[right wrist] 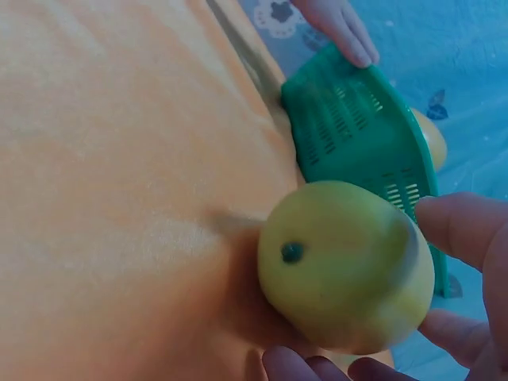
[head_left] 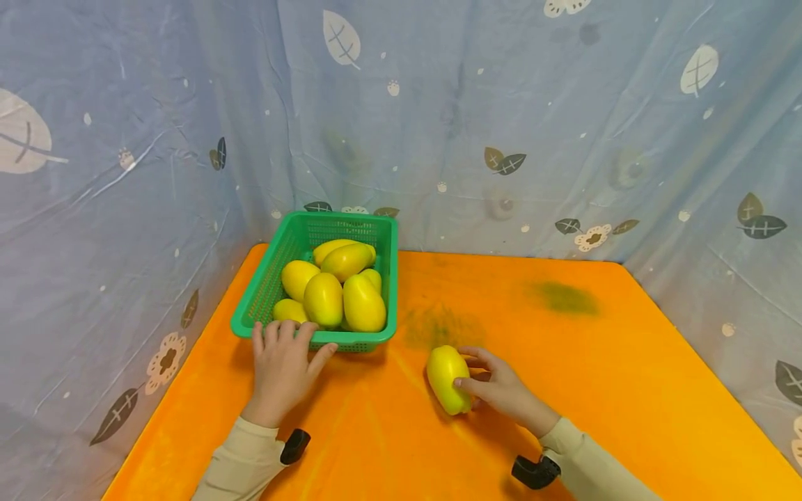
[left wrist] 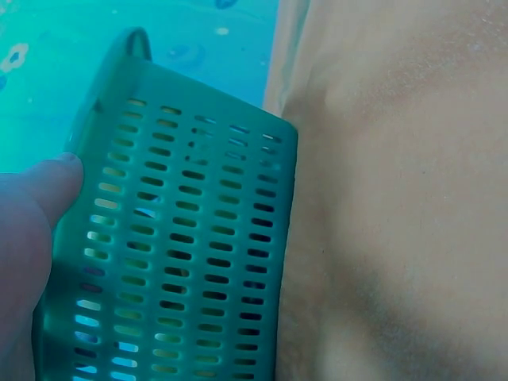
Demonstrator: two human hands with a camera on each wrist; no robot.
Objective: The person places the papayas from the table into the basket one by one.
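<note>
A yellow mango (head_left: pixel 446 379) is beside my right hand (head_left: pixel 501 390), whose thumb and fingers hold it from the right. The right wrist view shows the mango's (right wrist: pixel 341 266) dark stem end, with the thumb on one side and fingers below. My left hand (head_left: pixel 282 372) grips the front rim of a green plastic basket (head_left: pixel 250 323), fingers over the edge and thumb at the outside. The left wrist view shows that thumb (left wrist: pixel 55 186) against the slotted basket (left wrist: pixel 182 214). Several yellow mangoes (head_left: pixel 363 303) lie piled inside the basket.
An orange cloth (head_left: pixel 564 390) covers the table, with dark greenish smudges (head_left: pixel 567 298) toward the back. A blue-grey curtain (head_left: pixel 438 125) with leaf prints encloses the back and both sides. The basket stands near the table's back left corner.
</note>
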